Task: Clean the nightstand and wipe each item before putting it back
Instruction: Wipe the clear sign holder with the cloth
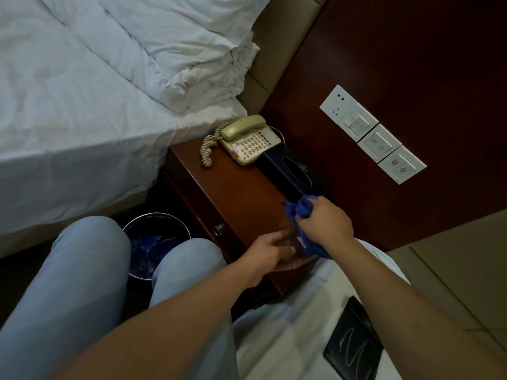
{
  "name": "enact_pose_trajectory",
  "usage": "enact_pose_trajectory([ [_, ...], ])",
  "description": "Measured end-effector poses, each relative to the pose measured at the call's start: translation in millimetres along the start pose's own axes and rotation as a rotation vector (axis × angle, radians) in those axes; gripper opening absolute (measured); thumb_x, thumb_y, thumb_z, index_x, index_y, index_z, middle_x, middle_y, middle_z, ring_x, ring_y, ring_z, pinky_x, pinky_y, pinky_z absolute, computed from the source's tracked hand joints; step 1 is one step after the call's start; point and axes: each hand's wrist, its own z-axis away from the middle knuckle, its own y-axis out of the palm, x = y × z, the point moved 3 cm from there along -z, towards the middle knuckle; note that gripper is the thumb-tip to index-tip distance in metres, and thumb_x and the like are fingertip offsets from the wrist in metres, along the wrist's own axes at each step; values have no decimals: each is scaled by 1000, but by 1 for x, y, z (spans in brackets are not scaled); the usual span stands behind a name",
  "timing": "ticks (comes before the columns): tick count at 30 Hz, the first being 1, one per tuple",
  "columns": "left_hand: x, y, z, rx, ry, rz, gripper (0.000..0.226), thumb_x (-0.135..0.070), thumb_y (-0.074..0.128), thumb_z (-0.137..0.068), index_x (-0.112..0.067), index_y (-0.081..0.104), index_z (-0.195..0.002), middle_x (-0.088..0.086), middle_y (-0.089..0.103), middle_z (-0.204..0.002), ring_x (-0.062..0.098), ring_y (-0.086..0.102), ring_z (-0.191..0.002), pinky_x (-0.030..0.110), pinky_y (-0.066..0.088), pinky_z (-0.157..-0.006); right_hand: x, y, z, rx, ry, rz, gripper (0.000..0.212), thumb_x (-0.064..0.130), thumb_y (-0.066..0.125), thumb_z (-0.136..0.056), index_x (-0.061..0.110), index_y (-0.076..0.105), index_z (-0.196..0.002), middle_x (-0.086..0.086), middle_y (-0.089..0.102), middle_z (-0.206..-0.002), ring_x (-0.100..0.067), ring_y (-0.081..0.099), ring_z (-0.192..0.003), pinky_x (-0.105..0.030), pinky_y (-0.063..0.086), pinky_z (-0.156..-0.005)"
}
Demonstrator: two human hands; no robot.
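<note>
The dark wooden nightstand [233, 185] stands between two beds. At its back sit a cream telephone [249, 141] with a coiled cord and a dark tissue box [293, 171]. Over the near right corner my left hand [266, 250] holds a small clear, flat item [290, 242]; what it is I cannot tell. My right hand [326, 220] is closed on a bunched blue cloth [301, 209], which hangs against the clear item and partly hides it.
A lined waste bin [156, 223] stands on the floor between my knees and the nightstand. A black tray [354, 341] lies on the white bed at lower right. White switch and socket plates [373, 133] are on the dark wall panel. The other bed fills the left.
</note>
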Motion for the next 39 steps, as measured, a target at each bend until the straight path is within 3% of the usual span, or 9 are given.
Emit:
enact_pose_trajectory([
  [4, -1, -1, -4, -57, 12, -112, 32, 14, 51, -99, -2, 63, -124, 15, 72, -107, 24, 72, -84, 31, 64, -71, 28, 11, 26, 25, -155, -22, 30, 45, 56, -94, 35, 56, -122, 1, 53, -119, -26, 58, -94, -40, 51, -76],
  [6, -1, -2, -5, -83, 5, -124, 29, 14, 50, -99, -6, 62, -113, 15, 67, -101, 23, 68, -79, 31, 63, -68, 37, 11, 36, 49, -254, 11, 32, 44, 56, -94, 36, 55, -125, 3, 49, -121, -26, 55, -100, -39, 48, -76],
  [8, -1, -1, -2, -53, 0, -118, 28, 11, 51, -100, -11, 67, -107, 15, 72, -103, 22, 73, -81, 34, 65, -72, 29, 5, 26, 87, -177, -64, 34, 45, 58, -95, 31, 56, -126, 3, 53, -124, -26, 59, -101, -39, 50, -79],
  [12, -5, -1, 4, 0, -15, -11, 39, 7, 52, -102, -14, 67, -130, 6, 80, -103, 23, 79, -88, 32, 64, -78, 11, -3, 5, 74, 38, -148, 29, 43, 59, -96, 23, 56, -116, -7, 60, -116, -30, 63, -93, -46, 55, -84],
  [18, -1, -7, -1, -93, 24, -47, 30, -1, 59, -101, -10, 66, -129, 13, 76, -119, 23, 75, -98, 31, 63, -79, 21, 14, 24, 104, -246, -43, 37, 49, 53, -97, 37, 51, -131, 3, 50, -133, -28, 58, -103, -41, 50, -84],
  [23, -4, -3, 5, -27, -6, -14, 41, 6, 53, -102, -19, 66, -132, 2, 77, -120, 22, 77, -99, 30, 62, -81, -13, 2, 11, 151, 4, -102, 35, 40, 60, -97, 24, 56, -128, -7, 60, -123, -29, 63, -95, -41, 54, -81],
  [28, 2, -4, -2, -100, 14, -35, 39, 8, 54, -97, -13, 66, -128, 15, 74, -123, 24, 72, -99, 32, 64, -80, 12, 20, 34, 196, -212, -72, 37, 44, 58, -96, 30, 54, -130, -2, 55, -125, -29, 59, -104, -42, 52, -88],
  [32, 2, 0, 1, -17, -17, -10, 41, 7, 51, -101, -18, 68, -129, 6, 76, -121, 26, 74, -107, 34, 63, -86, -22, 6, 22, 242, 48, -96, 26, 40, 60, -96, 25, 58, -117, -3, 62, -98, -26, 64, -91, -42, 55, -84],
  [39, 3, -9, -6, -126, -18, -1, 39, 8, 56, -97, -9, 67, -129, 13, 76, -119, 29, 74, -107, 36, 63, -85, 2, 23, 35, 225, -199, -17, 43, 44, 55, -98, 28, 50, -138, -2, 54, -132, -29, 60, -103, -36, 48, -79],
])
